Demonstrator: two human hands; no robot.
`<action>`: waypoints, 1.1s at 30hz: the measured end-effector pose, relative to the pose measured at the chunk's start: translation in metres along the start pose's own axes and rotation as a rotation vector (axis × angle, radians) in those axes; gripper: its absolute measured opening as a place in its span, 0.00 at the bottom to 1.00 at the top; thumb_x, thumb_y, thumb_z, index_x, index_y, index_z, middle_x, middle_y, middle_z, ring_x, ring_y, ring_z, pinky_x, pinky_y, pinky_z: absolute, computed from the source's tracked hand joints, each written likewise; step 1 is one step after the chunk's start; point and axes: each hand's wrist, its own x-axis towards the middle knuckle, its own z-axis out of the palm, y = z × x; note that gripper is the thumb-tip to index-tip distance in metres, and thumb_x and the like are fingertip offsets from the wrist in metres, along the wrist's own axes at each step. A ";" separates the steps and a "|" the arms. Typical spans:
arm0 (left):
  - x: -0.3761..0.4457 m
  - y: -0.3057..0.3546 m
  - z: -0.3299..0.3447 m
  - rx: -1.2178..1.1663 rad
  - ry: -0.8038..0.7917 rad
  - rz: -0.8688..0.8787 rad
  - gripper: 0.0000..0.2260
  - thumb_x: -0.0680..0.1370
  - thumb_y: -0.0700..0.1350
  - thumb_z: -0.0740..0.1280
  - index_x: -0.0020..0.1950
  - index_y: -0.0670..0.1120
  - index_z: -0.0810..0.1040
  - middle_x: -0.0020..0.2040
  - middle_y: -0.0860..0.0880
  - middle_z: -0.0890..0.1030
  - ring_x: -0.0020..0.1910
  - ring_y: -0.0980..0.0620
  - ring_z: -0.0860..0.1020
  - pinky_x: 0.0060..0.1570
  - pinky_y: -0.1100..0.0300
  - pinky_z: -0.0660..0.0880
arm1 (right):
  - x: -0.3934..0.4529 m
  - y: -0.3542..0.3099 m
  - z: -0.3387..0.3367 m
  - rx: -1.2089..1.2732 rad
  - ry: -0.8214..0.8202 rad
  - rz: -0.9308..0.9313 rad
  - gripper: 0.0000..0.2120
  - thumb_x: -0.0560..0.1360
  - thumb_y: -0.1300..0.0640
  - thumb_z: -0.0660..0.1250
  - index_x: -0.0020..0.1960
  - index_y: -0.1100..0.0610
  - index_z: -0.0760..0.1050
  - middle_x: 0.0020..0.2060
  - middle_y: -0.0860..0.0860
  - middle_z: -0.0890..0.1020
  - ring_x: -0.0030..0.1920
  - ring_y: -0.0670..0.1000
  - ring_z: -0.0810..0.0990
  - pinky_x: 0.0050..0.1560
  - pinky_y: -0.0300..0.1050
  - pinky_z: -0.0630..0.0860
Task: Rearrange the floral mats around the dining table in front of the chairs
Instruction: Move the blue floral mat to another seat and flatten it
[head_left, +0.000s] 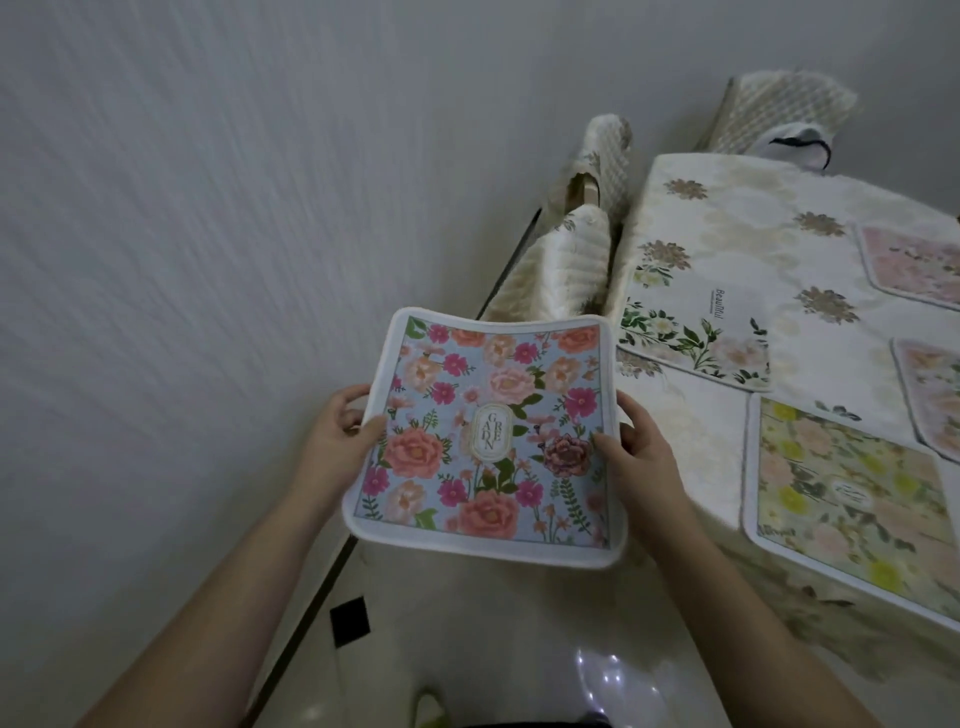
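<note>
I hold a blue floral mat with a white border flat in the air, left of the dining table. My left hand grips its left edge and my right hand grips its right edge. On the cream flowered tablecloth lie a white mat with green leaves, a yellow-green floral mat at the near corner, and two pink mats cut off at the right edge.
A cream-covered chair stands tucked at the table's left side, just beyond the held mat. Another covered chair back rises at the far end. A pale wall fills the left; glossy tiled floor lies below.
</note>
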 end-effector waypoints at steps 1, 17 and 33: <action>0.002 0.002 -0.011 0.005 0.005 0.010 0.14 0.78 0.43 0.69 0.62 0.54 0.73 0.51 0.47 0.84 0.40 0.47 0.86 0.34 0.50 0.82 | 0.001 -0.003 0.009 0.007 -0.006 -0.004 0.22 0.79 0.58 0.64 0.59 0.30 0.72 0.51 0.47 0.85 0.46 0.50 0.87 0.37 0.44 0.83; 0.082 0.062 -0.010 0.092 0.017 0.089 0.17 0.77 0.45 0.70 0.64 0.54 0.73 0.50 0.49 0.83 0.39 0.49 0.86 0.37 0.47 0.83 | 0.088 -0.049 0.021 0.033 0.064 -0.006 0.16 0.79 0.58 0.65 0.53 0.36 0.80 0.51 0.42 0.84 0.42 0.46 0.86 0.34 0.41 0.82; 0.209 0.158 0.041 0.041 0.037 0.129 0.13 0.78 0.44 0.70 0.60 0.56 0.75 0.47 0.49 0.85 0.40 0.45 0.86 0.39 0.42 0.83 | 0.239 -0.113 -0.008 0.122 0.012 -0.026 0.15 0.79 0.60 0.65 0.63 0.46 0.78 0.54 0.48 0.84 0.46 0.51 0.87 0.40 0.49 0.84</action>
